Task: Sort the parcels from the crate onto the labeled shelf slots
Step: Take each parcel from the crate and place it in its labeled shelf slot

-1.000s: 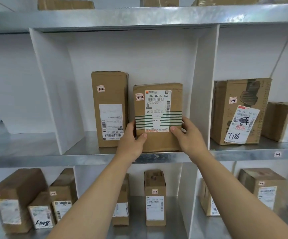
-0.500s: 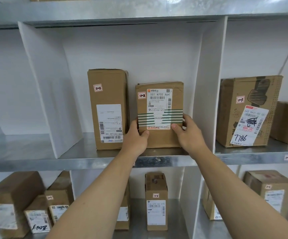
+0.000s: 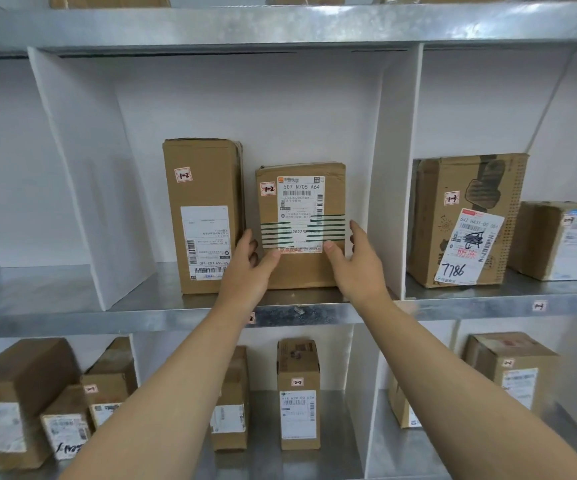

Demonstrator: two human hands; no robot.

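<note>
Parcel [image 3: 301,271], 1-2 sticker, green-striped label: left hand [image 3: 245,275] and right hand [image 3: 359,268] are gripping its lower side edges, thumbs pressing on the front. It is standing upright at centre frame on the middle shelf [image 3: 141,317], with a taller carton [image 3: 200,188] standing just left.

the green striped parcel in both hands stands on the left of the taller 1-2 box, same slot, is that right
Not quite. The head view shows the green striped parcel standing to the right of the taller 1-2 box, not the left. The rest holds: both share one slot, and the left hand and right hand hold the parcel.
</note>
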